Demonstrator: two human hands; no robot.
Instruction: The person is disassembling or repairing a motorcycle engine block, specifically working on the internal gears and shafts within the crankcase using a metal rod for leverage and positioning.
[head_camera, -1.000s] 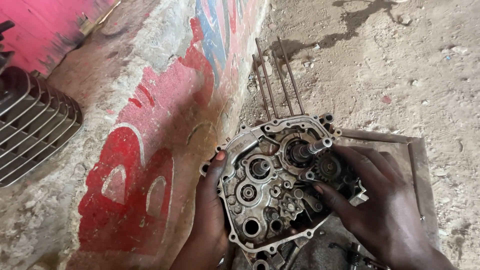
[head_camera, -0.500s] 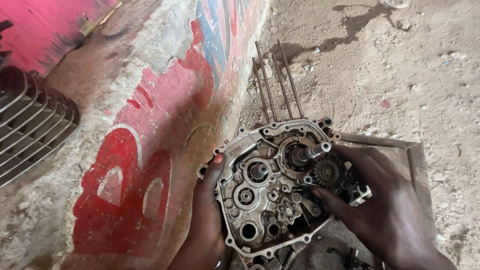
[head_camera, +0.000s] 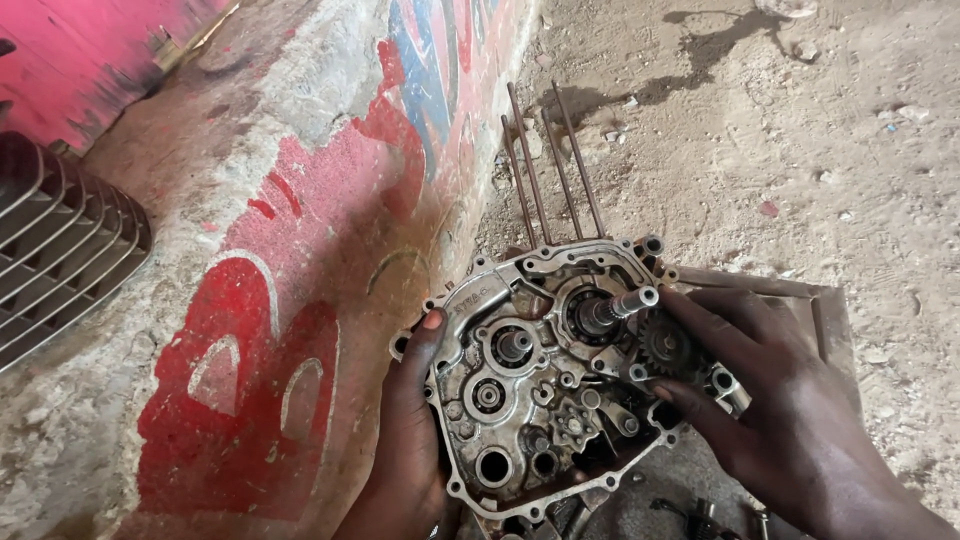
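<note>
You hold a grimy engine crankcase half tipped up on edge over the sandy ground, just beside a low concrete wall painted red and blue. Your left hand is clasped around the casing's left rim, thumb pressed on the gasket face; your right hand grips the right rim, fingers spread beside a small toothed gear and the protruding splined shaft. Four long studs stand up from the top edge toward the wall. The part looks like cast metal, so judge it heavy and rigid, with its weight uneven toward the shaft side; the oily film and dust suggest a slippery skin. The outer rim and bolt lugs look like the safest purchase, where both palms can bear the load; the thin studs would likely bend if used as handles, and the gear teeth and bearing bores are best left untouched. A finned cylinder rests at the far left on the wall top.
</note>
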